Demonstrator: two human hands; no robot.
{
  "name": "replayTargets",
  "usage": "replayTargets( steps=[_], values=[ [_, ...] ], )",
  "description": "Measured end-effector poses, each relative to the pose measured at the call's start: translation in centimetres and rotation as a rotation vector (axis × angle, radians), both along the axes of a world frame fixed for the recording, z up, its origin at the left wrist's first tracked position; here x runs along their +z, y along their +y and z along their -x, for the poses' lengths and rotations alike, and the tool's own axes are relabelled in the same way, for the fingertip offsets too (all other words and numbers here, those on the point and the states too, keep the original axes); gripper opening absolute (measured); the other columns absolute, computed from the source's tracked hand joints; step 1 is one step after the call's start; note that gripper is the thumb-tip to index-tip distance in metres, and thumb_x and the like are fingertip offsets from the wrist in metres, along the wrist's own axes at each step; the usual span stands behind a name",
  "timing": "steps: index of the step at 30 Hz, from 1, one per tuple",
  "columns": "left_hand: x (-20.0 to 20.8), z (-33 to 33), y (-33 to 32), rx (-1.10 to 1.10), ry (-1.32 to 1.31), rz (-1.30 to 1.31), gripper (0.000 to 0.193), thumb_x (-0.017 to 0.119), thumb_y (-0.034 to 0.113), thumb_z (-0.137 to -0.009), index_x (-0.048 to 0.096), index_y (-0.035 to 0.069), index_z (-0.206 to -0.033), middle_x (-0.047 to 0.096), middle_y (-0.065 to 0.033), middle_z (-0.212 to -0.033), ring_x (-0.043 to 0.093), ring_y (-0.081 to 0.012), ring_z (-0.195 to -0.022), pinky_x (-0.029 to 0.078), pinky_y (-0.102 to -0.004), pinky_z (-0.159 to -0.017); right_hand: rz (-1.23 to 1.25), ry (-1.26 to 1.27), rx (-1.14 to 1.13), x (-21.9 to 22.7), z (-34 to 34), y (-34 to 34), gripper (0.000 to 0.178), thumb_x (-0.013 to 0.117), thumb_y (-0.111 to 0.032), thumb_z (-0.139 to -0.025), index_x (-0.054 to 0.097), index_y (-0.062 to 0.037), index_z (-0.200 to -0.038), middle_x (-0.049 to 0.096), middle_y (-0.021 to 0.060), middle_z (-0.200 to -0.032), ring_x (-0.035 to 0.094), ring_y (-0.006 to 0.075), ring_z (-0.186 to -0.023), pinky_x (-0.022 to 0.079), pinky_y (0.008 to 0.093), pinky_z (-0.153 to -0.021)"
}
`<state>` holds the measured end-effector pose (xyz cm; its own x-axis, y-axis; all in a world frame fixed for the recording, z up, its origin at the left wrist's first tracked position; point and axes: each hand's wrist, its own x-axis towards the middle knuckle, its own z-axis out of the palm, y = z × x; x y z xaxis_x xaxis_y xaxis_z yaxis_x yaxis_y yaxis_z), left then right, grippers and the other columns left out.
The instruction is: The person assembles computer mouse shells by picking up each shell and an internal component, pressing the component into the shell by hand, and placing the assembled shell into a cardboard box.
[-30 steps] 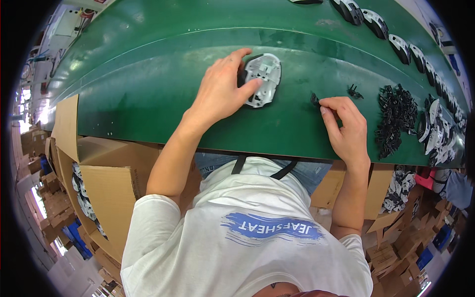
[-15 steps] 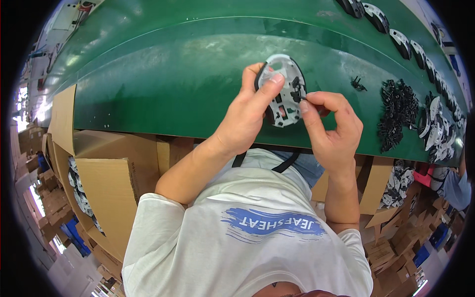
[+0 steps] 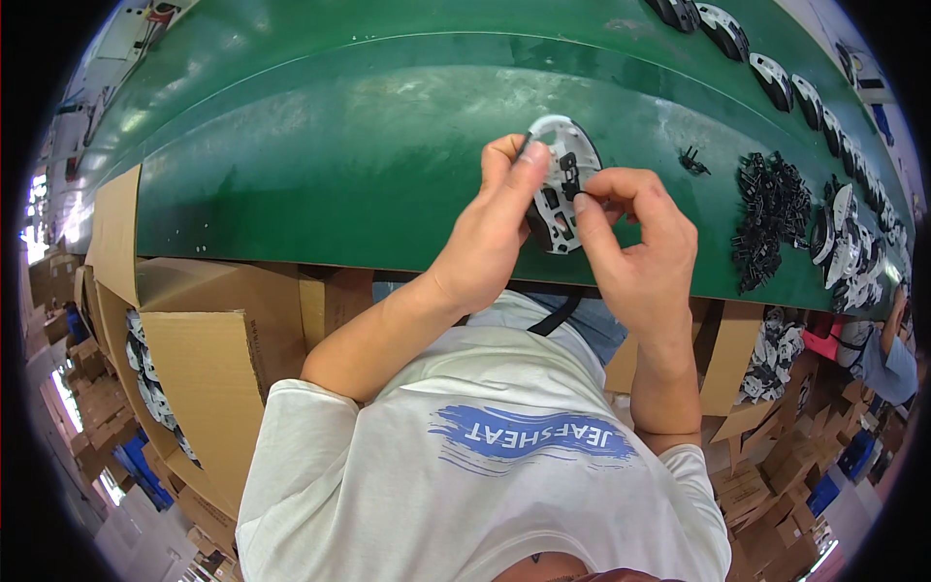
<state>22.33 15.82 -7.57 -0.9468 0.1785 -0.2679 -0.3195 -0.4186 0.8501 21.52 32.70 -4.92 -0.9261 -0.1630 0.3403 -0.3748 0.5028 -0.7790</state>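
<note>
Above the green table, my left hand (image 3: 490,215) is closed around a white-and-black mouse shell (image 3: 557,229), its hollow inner side facing up and its thumb lying over the left rim. My right hand (image 3: 640,233) is at the shell's right edge, thumb and forefinger pinched together on a small black plastic part (image 3: 569,175) lying inside the shell. The fingertips partly cover that part. Right of my hands, a few loose black parts (image 3: 693,162) lie by themselves, and beyond them is a large pile of similar black parts (image 3: 771,213).
White-and-black mouse shells (image 3: 844,238) are heaped at the table's right end, and a row of shells (image 3: 773,81) runs along the far right. Open cardboard boxes (image 3: 199,369) holding white parts stand at the near edge, left and right. Another person (image 3: 887,359) is at the far right.
My right fingers have moved left, over the shell's inside. The black part now lies flatter along the shell. The shell has shifted slightly within view.
</note>
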Motion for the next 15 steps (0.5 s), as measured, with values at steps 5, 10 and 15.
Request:
replayTargets(
  steps=[5,10,15],
  values=[
    [1.0,0.3,-0.3,0.029,-0.087,-0.114,0.038,0.039,0.044,-0.117,0.043,0.014,-0.139,0.061,-0.006,-0.133,0.061,-0.0166,-0.12,0.049,-0.0389,-0.103,0.009,-0.074,-0.019,0.9,-0.5,0.6,0.015,0.077,-0.003,-0.086,0.069,-0.0081,-0.098,0.074,0.0034,-0.091,0.067,0.0182,-0.069,0.05,0.0343,-0.071],
    [0.9,0.2,-0.3,0.04,-0.073,-0.031,0.037,0.039,0.044,-0.117,0.044,0.015,-0.139,0.061,-0.0055,-0.134,0.061,-0.0173,-0.121,0.05,-0.0418,-0.102,-0.129,-0.034,0.064,1.2,-0.5,0.5,0.019,0.077,-0.004,-0.087,0.067,-0.0092,-0.103,0.073,0.0026,-0.087,0.067,0.0191,-0.069,0.048,0.0361,-0.072],
    [1.1,0.0,-0.3,0.062,-0.094,-0.1,0.035,0.038,0.043,-0.118,0.046,0.015,-0.138,0.062,-0.0045,-0.133,0.061,-0.0163,-0.121,0.05,-0.0415,-0.102,-0.209,0.001,0.107,1.8,0.0,1.5,0.019,0.077,-0.003,-0.088,0.071,-0.008,-0.105,0.073,0.0037,-0.089,0.069,0.0209,-0.076,0.049,0.0364,-0.073]
  ],
)
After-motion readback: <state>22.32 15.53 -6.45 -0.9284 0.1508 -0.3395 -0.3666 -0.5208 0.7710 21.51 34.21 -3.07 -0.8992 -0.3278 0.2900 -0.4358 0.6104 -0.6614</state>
